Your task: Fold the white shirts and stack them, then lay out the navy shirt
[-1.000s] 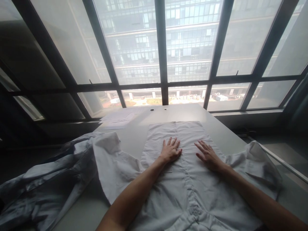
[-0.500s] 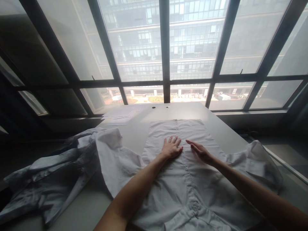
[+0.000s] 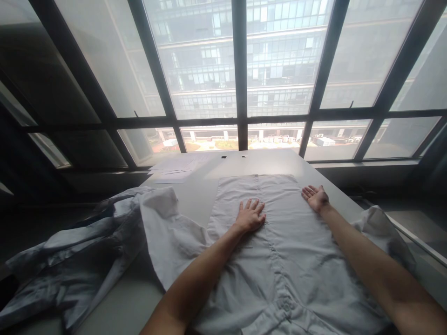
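A white button-front garment (image 3: pixel 279 209), which looks like a shirt or coat, lies spread on the table with its collar end towards me. My left hand (image 3: pixel 250 215) rests flat on it, fingers spread, just left of the button strip. At the garment's right edge is my right hand (image 3: pixel 316 199), palm turned partly up and fingers stretched out, holding nothing. Wrinkles gather around the collar (image 3: pixel 284 302) at the bottom. One sleeve (image 3: pixel 373 228) lies bunched at the right, partly hidden behind my right forearm.
More rumpled white clothing (image 3: pixel 80 251) is heaped on the left side of the table. Sheets of paper (image 3: pixel 172 170) lie at the far left of the white table (image 3: pixel 195 200). Large windows (image 3: pixel 206 60) rise behind the table's far edge.
My right hand has swept from the button strip out to the garment's right edge, its palm turning upward. The cloth there looks flatter. My left hand has stayed in place.
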The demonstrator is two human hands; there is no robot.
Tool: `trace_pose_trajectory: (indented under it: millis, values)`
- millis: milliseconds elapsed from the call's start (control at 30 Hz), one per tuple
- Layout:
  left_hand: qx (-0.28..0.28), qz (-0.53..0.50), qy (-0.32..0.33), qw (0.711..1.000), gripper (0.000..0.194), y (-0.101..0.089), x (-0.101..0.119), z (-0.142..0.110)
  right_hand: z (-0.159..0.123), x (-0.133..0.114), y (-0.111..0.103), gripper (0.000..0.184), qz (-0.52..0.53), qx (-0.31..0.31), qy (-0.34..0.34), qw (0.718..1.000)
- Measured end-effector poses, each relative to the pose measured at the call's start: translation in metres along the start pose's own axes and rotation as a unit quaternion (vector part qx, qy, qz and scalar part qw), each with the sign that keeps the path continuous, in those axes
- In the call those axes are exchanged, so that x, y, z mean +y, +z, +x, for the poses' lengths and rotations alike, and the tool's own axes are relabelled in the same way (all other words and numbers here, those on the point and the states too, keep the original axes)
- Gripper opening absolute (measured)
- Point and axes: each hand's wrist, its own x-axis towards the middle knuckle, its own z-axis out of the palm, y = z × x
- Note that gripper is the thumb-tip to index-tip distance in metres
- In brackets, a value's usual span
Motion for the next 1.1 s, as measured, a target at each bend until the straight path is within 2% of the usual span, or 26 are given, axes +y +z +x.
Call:
trace_pose_trajectory:
  millis: [100,233,300,400,500,600,733,900,967,1033,1067,1100]
  values:
    - [0.005,0.001,0.000,1.000,0.063,0.001,-0.001,0.001,0.006,-0.011,-0.001,0.054,0.012,0.026,-0.041,0.999]
    - [-0.001,0.004,-0.003,1.000,0.063,0.002,0.000,0.001,-0.002,0.006,0.026,0.048,0.016,-0.043,-0.052,0.998]
    - [-0.004,0.004,-0.004,1.000,0.063,0.002,0.001,0.000,-0.010,0.021,0.045,0.047,0.012,-0.114,-0.027,0.993]
    - [0.000,-0.020,-0.002,1.000,0.062,0.000,0.002,-0.002,-0.021,0.043,0.073,0.050,0.001,-0.218,0.046,0.975]
    - [-0.028,-0.159,-0.020,0.987,0.062,-0.013,-0.002,0.005,-0.026,0.064,0.090,0.049,-0.014,-0.228,0.116,0.967]
    - [-0.066,-0.305,-0.041,0.949,0.056,-0.035,-0.010,0.026,-0.023,0.078,0.095,0.044,-0.017,-0.199,0.139,0.970]
    - [-0.083,-0.433,-0.048,0.896,0.050,-0.057,-0.019,0.058,-0.017,0.085,0.090,0.041,-0.001,-0.191,0.132,0.973]
    - [-0.157,-0.538,-0.073,0.825,0.043,-0.054,-0.039,0.081,-0.017,0.088,0.083,0.037,0.022,-0.198,0.117,0.973]
    - [-0.176,-0.600,-0.086,0.776,0.042,-0.054,-0.056,0.089,-0.016,0.089,0.082,0.038,0.029,-0.198,0.118,0.973]
    - [-0.148,-0.683,-0.130,0.703,0.040,-0.058,-0.079,0.098,-0.013,0.090,0.082,0.039,0.035,-0.198,0.121,0.972]
    - [-0.111,-0.715,-0.163,0.671,0.037,-0.061,-0.091,0.102,-0.012,0.090,0.082,0.040,0.038,-0.197,0.123,0.972]
    - [-0.058,-0.730,-0.200,0.651,0.035,-0.066,-0.104,0.108,-0.011,0.090,0.082,0.040,0.040,-0.197,0.125,0.972]
